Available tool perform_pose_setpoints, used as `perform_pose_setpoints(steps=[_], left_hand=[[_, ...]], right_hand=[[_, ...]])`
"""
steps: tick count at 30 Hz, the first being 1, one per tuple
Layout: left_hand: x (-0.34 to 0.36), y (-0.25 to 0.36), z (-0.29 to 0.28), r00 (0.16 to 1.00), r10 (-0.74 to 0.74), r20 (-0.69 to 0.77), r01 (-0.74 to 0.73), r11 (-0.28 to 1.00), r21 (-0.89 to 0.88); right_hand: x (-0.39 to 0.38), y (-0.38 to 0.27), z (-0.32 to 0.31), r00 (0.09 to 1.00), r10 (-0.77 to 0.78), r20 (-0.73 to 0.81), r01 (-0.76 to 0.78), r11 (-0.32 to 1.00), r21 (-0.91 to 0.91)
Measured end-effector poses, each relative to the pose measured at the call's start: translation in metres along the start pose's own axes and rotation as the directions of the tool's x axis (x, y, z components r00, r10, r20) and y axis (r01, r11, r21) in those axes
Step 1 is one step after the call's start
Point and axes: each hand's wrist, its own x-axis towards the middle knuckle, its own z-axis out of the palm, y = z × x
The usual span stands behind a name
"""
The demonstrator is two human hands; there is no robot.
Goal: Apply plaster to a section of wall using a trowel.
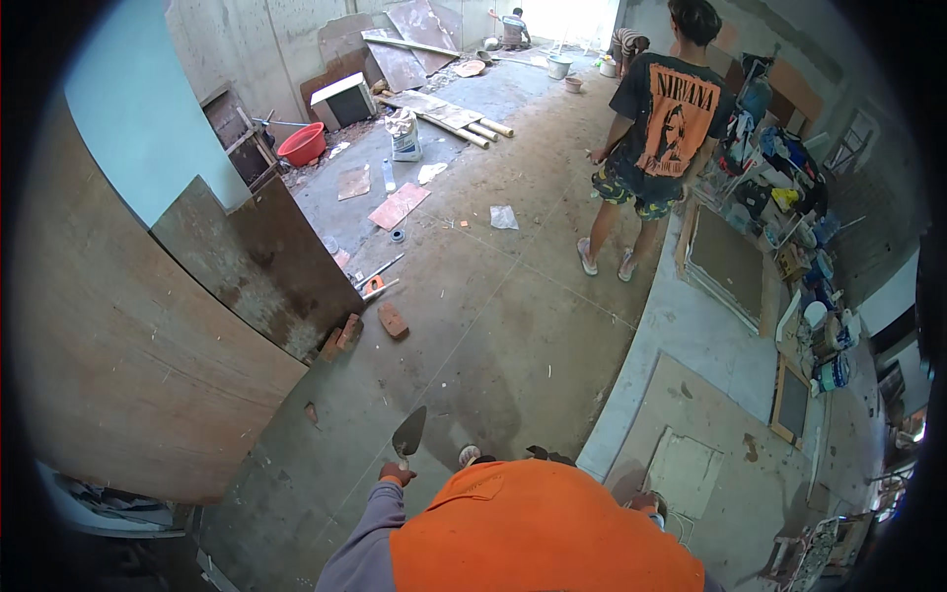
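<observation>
My left hand (398, 475) is closed around the handle of a pointed trowel (409, 432), its dark blade angled forward over the concrete floor. On the other side of my orange vest, my right hand (646, 502) shows only partly. Its fingers curl at the rim of a small round thing (660, 507) that I cannot make out. Beneath that hand lies a pale board (683, 472) with a lighter rectangle on it. One of my shoes (470, 454) shows just ahead of the vest.
A person in a black shirt (681, 118) stands ahead on the right. Bricks (393, 321) lie by a leaning brown panel (261, 261). Farther off are a red basin (302, 145), a white sack (403, 135) and bamboo poles (472, 131). Buckets and clutter (824, 335) line the right wall.
</observation>
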Motion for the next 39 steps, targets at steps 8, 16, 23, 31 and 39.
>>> perform_pose_setpoints(steps=[8,16,23,31,39], left_hand=[[-0.021,0.000,-0.004,0.998,-0.055,0.011,0.055,0.998,0.001],[-0.026,-0.012,0.000,0.994,-0.105,0.038,0.105,0.994,-0.015],[-0.051,0.000,-0.009,0.990,-0.140,0.016,0.141,0.989,-0.054],[-0.040,-0.010,0.003,0.986,-0.160,0.039,0.162,0.986,-0.037],[-0.038,-0.007,-0.001,0.991,-0.116,0.073,0.115,0.993,0.015]], right_hand=[[0.003,0.004,-0.009,0.919,0.392,-0.048,-0.211,0.590,0.779],[0.112,0.039,0.100,0.916,0.201,-0.348,0.158,0.617,0.771],[0.114,0.034,0.083,0.919,0.232,-0.317,0.094,0.655,0.750],[0.098,0.032,0.076,0.918,0.203,-0.341,0.108,0.699,0.707],[0.068,0.022,0.045,0.914,0.235,-0.332,0.026,0.781,0.624]])
